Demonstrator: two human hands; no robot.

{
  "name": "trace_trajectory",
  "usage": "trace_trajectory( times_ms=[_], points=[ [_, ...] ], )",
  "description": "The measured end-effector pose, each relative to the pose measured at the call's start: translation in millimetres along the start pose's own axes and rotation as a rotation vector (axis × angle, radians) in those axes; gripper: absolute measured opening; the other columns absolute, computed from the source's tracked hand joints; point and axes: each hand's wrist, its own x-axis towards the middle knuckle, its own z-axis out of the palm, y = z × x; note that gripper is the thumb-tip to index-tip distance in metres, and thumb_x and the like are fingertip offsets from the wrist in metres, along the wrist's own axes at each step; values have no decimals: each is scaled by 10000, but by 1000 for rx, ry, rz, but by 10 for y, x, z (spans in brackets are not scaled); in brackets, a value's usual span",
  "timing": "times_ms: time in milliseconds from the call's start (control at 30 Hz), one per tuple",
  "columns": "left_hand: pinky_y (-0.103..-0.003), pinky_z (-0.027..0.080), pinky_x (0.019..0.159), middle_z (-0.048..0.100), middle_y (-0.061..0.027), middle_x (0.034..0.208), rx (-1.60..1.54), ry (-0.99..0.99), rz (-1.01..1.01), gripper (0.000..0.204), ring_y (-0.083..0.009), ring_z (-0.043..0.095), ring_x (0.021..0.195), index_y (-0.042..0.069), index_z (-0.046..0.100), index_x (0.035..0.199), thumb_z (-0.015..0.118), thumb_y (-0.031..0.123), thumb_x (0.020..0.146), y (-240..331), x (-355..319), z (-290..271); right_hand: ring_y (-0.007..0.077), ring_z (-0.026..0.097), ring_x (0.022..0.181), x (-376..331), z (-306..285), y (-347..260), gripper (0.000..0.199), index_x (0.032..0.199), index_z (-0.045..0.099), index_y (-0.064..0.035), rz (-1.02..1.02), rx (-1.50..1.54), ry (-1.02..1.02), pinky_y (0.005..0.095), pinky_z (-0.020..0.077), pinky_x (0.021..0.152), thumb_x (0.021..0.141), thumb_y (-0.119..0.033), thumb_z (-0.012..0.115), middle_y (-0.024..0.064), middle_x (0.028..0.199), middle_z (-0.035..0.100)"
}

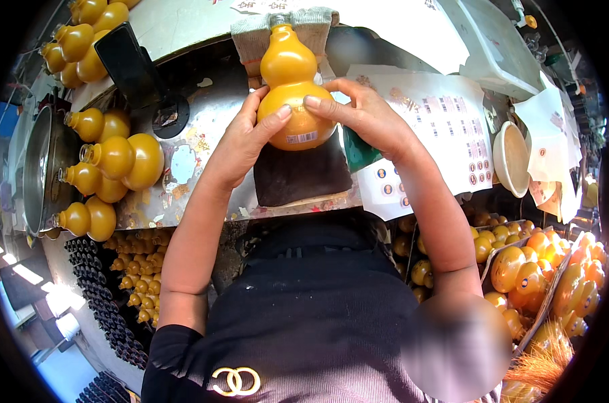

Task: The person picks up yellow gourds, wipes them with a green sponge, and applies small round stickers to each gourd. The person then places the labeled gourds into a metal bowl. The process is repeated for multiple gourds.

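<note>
A glossy yellow gourd-shaped bottle [288, 64] lies between my hands, its neck pointing away from me onto a grey folded cloth [249, 41]. Fingers of my left hand [245, 138] curl round the left of its wider bulb, thumb on top. From the other side my right hand [370, 117] grips the same bulb, its thumb pressed on the surface. A small barcode label [301, 138] sits on the near part of the bulb. Just below the bottle is a dark brown pad [301, 178] at the bench edge.
Sticker sheets [445, 127] spread over the bench's right side, beside a pale bowl [512, 159]. More gourd bottles [119, 158] stand at left, near a phone on a stand [131, 66] and a metal pan [42, 171]. Crates of gourd bottles [529, 269] are at lower right.
</note>
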Motion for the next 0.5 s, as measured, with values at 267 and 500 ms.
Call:
trace_trajectory(
  times_ms=[267,500],
  points=[
    [-331,347,1059,463,-169,1342,27,-25,88,787,-229,445,1265,-20,264,1455,621,414,904,-53,-42,-18,165,651,864,-217,177,15,841,1304,502,50,63,102,130,285,491,808,793,-597,668,165,907,680],
    [-319,364,1047,430,-171,1368,84,-39,111,826,-224,441,1269,-14,225,1471,643,407,896,-65,-73,-18,155,641,823,-227,219,136,831,1348,460,37,31,293,67,272,486,787,809,-560,673,155,913,674]
  ],
)
